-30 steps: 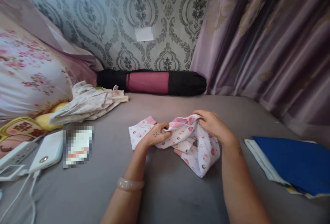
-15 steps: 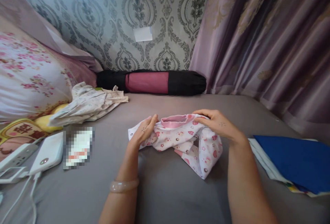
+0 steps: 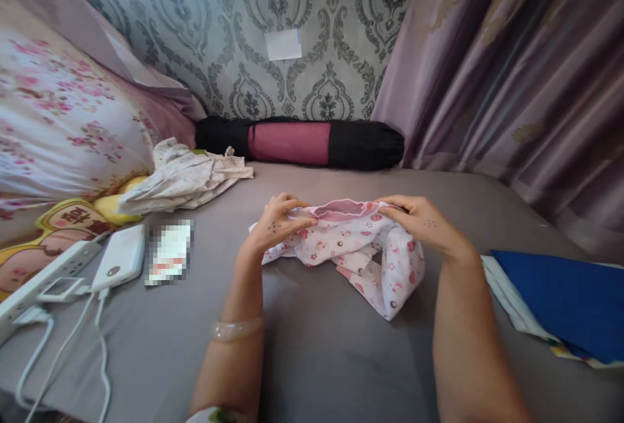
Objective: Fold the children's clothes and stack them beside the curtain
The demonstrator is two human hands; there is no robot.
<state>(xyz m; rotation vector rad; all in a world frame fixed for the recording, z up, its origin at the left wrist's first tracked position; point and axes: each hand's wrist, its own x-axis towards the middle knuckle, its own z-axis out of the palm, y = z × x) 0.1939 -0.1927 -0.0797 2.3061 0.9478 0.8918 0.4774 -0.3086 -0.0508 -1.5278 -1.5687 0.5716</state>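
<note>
A small white long-sleeved shirt (image 3: 341, 241) with red and pink prints hangs bunched between my hands, low over the grey sheet. Its pink ribbed neckline faces up and gapes open. My left hand (image 3: 280, 221) pinches the cloth at the left of the neckline, thumb in front and fingers behind. On the other side, my right hand (image 3: 419, 220) grips the right shoulder the same way. One sleeve with a pink cuff droops below, folded toward the middle. A pale bangle (image 3: 237, 330) circles my left forearm.
The grey sheet (image 3: 312, 358) spreads under everything. At left lie a white power bank (image 3: 119, 255), a power strip (image 3: 49, 286) with cables, a blurred-out card (image 3: 169, 253) and crumpled pale cloth (image 3: 188, 176). Folded blue cloth (image 3: 560, 299) lies right; a black-and-maroon roll bag (image 3: 292, 143) rests along the wall.
My left hand has shifted from lying against the shirt's left side to pinching its neckline. My right hand keeps its hold. The view has tilted slightly down and left.
</note>
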